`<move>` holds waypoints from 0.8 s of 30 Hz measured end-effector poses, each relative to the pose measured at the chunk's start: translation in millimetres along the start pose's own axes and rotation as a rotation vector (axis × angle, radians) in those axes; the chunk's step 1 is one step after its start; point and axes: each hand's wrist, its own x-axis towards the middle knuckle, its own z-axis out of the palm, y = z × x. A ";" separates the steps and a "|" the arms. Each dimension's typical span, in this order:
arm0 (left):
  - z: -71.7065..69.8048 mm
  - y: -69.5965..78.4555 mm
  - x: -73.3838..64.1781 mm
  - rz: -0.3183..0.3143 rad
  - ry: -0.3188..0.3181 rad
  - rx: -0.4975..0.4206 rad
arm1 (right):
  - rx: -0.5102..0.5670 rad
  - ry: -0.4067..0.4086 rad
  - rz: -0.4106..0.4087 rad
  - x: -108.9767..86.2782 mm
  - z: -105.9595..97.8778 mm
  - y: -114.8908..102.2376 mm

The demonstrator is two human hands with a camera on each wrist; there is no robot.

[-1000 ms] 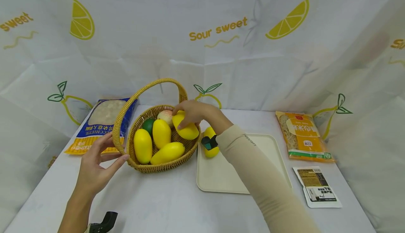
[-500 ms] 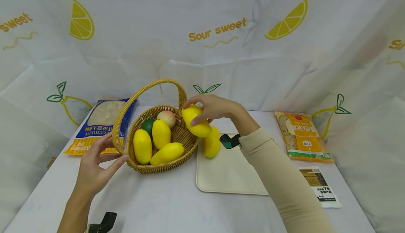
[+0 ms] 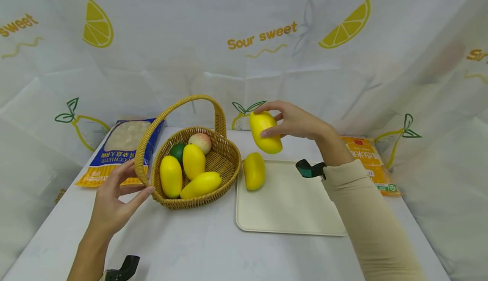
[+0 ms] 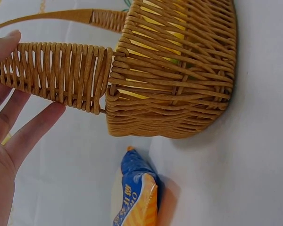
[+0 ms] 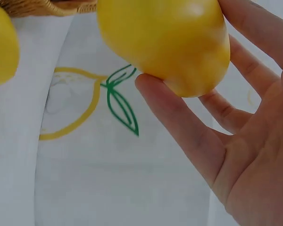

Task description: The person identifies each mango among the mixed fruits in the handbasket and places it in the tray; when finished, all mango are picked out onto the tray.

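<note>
My right hand (image 3: 297, 120) holds a yellow mango (image 3: 264, 132) in the air above the back edge of the beige tray (image 3: 293, 204). Thumb and fingers pinch the fruit from its sides, as the right wrist view shows. A second mango (image 3: 254, 171) lies on the tray's left side. My left hand (image 3: 114, 200) grips the lower end of the handle (image 4: 56, 70) of a wicker basket (image 3: 232, 162), thumb on one face and fingers on the other. Inside the basket are several yellow mangoes (image 3: 171, 176), a dark green fruit (image 3: 178, 151) and a pale pinkish peach (image 3: 200, 142).
A blue and orange pasta bag (image 3: 122, 145) lies behind the basket at the left. An orange food bag (image 3: 367, 158) lies at the back right, partly hidden by my right arm. A white cloth printed with lemons (image 3: 244, 69) hangs behind the table.
My right hand has lifted a mango out of the basket and carried it right, over the tray's back edge. My left hand has stayed on the handle.
</note>
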 end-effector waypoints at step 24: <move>0.1 -0.8 0.0 0.017 0.001 -0.014 | 0.153 0.061 0.168 -45.5 28.9 116.6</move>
